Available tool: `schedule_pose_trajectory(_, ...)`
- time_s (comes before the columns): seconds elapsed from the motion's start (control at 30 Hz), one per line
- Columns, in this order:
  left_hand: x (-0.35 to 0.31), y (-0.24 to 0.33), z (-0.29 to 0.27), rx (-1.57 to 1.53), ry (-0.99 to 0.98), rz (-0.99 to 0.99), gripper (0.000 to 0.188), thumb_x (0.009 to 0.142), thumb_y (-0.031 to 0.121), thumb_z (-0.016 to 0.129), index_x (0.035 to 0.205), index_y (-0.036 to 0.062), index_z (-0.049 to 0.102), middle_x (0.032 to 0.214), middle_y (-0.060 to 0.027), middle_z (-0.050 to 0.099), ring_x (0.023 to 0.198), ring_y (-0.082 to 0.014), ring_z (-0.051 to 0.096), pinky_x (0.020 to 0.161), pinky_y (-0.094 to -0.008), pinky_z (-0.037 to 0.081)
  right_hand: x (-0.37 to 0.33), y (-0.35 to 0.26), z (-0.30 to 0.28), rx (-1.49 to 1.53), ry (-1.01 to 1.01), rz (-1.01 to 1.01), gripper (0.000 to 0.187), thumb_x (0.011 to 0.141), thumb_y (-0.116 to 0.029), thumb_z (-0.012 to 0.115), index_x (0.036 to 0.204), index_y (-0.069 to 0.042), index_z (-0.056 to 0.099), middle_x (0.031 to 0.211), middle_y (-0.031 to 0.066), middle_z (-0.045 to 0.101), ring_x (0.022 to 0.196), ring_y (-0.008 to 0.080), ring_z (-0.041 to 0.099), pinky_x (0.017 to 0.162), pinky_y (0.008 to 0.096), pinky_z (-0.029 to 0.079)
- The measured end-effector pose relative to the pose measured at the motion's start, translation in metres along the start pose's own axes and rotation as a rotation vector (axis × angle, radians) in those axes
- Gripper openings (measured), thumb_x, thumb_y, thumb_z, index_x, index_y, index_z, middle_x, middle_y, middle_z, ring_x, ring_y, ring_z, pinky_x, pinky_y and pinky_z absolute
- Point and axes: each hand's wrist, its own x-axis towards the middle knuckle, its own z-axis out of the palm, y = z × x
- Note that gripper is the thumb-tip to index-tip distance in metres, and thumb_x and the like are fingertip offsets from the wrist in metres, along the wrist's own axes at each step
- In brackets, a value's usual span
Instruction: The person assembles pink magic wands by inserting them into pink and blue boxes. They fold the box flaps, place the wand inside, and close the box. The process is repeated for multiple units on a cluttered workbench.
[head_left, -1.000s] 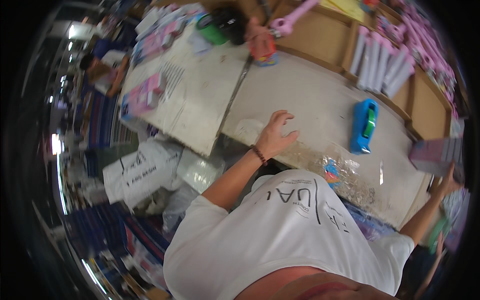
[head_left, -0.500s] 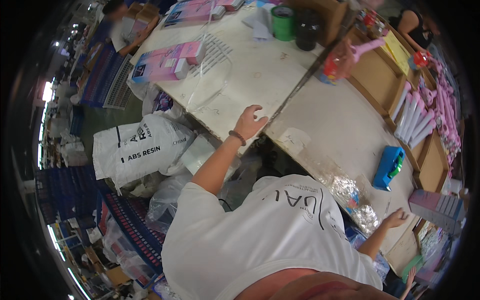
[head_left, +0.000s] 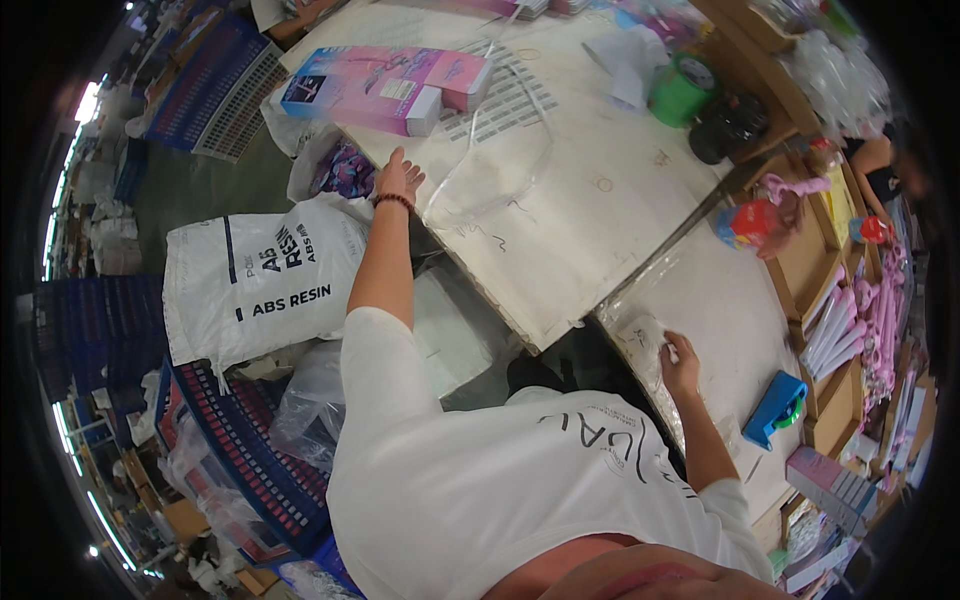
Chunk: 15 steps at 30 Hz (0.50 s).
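Note:
My left hand (head_left: 400,178) reaches out over the left table's edge, fingers apart and nothing in them. Just beyond it lie pink-and-blue printed cartons (head_left: 385,90), which the hand does not appear to touch. My right hand (head_left: 680,368) is low over the right table's near edge, its fingers curled together beside a pale patch of paper or film (head_left: 640,338). Whatever its fingers may hold is too small or hidden to make out. A blue tape dispenser (head_left: 775,408) with green tape stands to the right of that hand.
A printed white sack (head_left: 265,285) and blue crates (head_left: 250,455) stand at left. Green tape (head_left: 683,90) and a dark round object (head_left: 728,128) sit at the back. Pink-handled toys (head_left: 880,330) fill cardboard trays (head_left: 835,400) at right. Another person's hand (head_left: 785,225) holds a red-and-blue item.
My left hand has moved left toward the printed cartons. My right hand has come from the far right, near the tape dispenser, to the near table edge. The view has shifted.

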Motion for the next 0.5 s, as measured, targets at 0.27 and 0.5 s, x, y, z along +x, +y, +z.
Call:
schedule_pose_trajectory(0.27,0.065,0.029,0.024,-0.137,0.154,-0.108,0.077,0.085,0.034,0.072,0.141,0.0015,0.031,0.12,-0.0235,0.048,0.098,-0.0356,0.056,0.085,-0.0507,0.049,0.187,-0.105,0.126,-0.233,-0.129,-0.399,0.049,0.087,-0.024,0.063,0.131,-0.01,0.048,0.144,0.0146,0.041,0.135,0.033,0.036,0.112,0.0498,0.026)
schedule_pose_trajectory(0.5,0.094,0.065,0.066,0.113,0.317,-0.183,0.063,0.079,0.044,0.072,0.125,0.0055,0.053,0.117,-0.0181,0.06,0.097,-0.0334,0.059,0.087,-0.0555,0.044,0.197,-0.098,0.144,-0.319,-0.098,-0.341,0.05,0.086,-0.026,0.062,0.133,-0.013,0.049,0.145,0.0087,0.041,0.138,0.0295,0.033,0.115,0.0523,0.02)
